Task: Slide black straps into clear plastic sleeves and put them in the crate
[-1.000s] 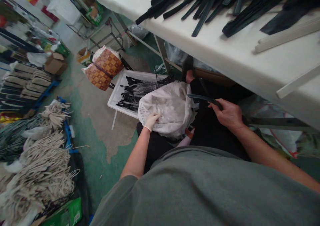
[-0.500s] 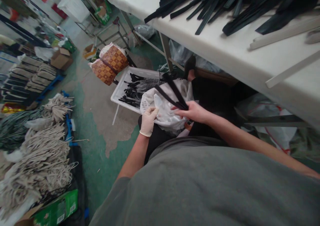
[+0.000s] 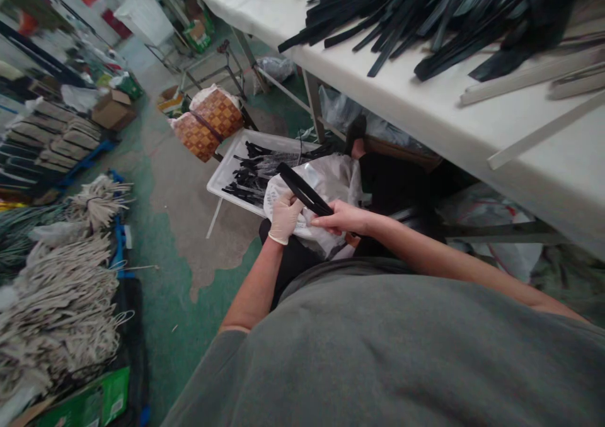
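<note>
My right hand [image 3: 338,217], bare, is closed round a black strap [image 3: 302,187] that shows as two narrow lengths side by side, pointing away to the upper left. In a pale glove, my left hand [image 3: 285,217] is just left of the strap with its fingers drawn together; whatever they pinch is hidden. Under both hands a white plastic bag [image 3: 338,172] lies over my lap. Beyond it a white tray [image 3: 218,184] holds a heap of black strips [image 3: 250,172].
To the right runs a white-topped table [image 3: 378,102] with many black strips [image 3: 392,17] overhanging toward its edge. A checkered cushion [image 3: 208,121] rests on a stand past the tray. Bundles of beige cord [image 3: 66,301] lie at the left, near a cardboard box [image 3: 113,109].
The black strap has swung down and left, its two lengths now close together beside my left hand. My right hand has shifted slightly left and lower. The view has turned a little.
</note>
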A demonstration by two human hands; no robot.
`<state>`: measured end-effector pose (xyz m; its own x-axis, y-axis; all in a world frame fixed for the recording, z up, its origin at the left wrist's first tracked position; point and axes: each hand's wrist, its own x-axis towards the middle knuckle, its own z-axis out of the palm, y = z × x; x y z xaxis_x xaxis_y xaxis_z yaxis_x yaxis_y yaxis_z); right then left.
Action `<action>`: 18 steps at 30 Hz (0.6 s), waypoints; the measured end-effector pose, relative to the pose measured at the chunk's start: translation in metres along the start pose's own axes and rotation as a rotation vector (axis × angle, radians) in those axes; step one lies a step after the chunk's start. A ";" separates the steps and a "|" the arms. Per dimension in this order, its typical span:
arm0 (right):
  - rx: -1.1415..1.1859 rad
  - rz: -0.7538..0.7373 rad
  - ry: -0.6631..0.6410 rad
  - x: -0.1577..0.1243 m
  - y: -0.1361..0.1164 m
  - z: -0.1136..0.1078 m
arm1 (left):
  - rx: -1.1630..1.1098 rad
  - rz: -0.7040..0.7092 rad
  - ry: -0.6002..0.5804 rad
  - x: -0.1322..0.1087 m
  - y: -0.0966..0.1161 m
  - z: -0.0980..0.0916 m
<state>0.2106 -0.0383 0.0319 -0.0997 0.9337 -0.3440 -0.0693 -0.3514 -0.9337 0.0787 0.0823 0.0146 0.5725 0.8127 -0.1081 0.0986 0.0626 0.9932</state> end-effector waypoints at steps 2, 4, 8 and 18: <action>-0.044 0.015 0.044 0.003 0.001 -0.001 | 0.060 0.021 -0.024 0.002 -0.001 0.003; -0.102 0.031 0.074 0.005 0.002 -0.001 | 0.127 0.046 0.000 0.005 -0.001 0.005; -0.126 0.001 0.148 0.006 0.005 -0.002 | 0.000 -0.055 0.117 0.006 -0.006 0.006; -0.118 0.033 0.465 0.020 0.017 -0.019 | -0.275 -0.569 -0.352 -0.055 -0.027 0.022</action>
<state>0.2265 -0.0247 0.0072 0.3565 0.8636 -0.3564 0.0421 -0.3959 -0.9173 0.0628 0.0228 -0.0073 0.7264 0.3791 -0.5733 0.2773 0.6015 0.7492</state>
